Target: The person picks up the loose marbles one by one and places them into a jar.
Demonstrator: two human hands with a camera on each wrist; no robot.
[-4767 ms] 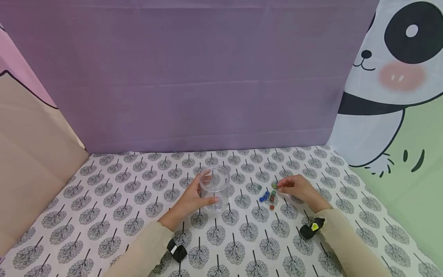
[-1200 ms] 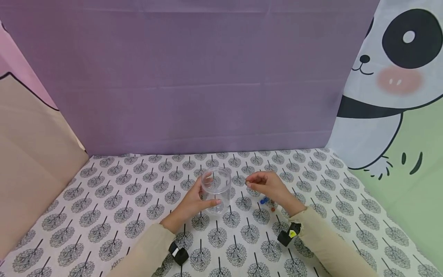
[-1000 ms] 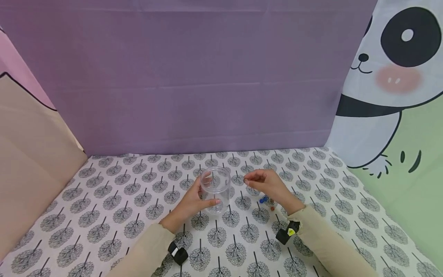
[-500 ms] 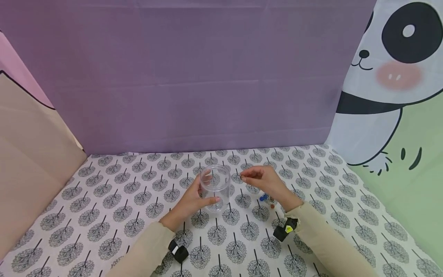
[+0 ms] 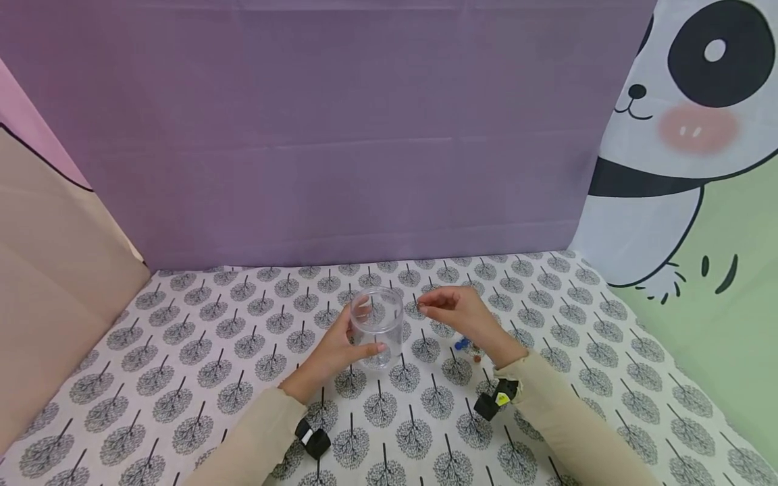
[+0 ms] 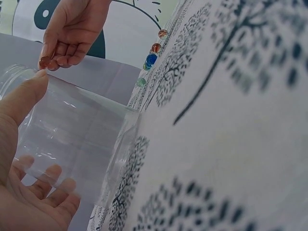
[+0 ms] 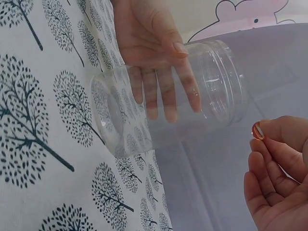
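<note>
My left hand [image 5: 340, 344] grips a clear, lidless plastic jar [image 5: 379, 341] that stands upright on the patterned cloth, thumb on the near side and fingers behind. Between thumb and forefinger, my right hand [image 5: 464, 314] pinches an orange-red glass marble [image 7: 258, 130]. That hand hovers just right of the jar's open mouth, around rim height. The jar's inside shows no marbles. On the cloth below the right hand lie several marbles: a blue marble [image 6: 151, 59], a green marble [image 6: 141, 82] and a reddish marble [image 6: 156, 47]. The right hand and forearm partly cover this group in the head view.
A white cloth [image 5: 200, 391] with grey tree prints covers the table. Behind it hangs a purple curtain [image 5: 304, 135], with a panda-printed sheet [image 5: 644, 229] on the right and a beige panel [image 5: 55, 283] on the left.
My right hand was down among the marbles; it has since lifted with the orange-red marble and moved left, closing slowly on the jar's rim. The left hand and jar have stayed in place.
</note>
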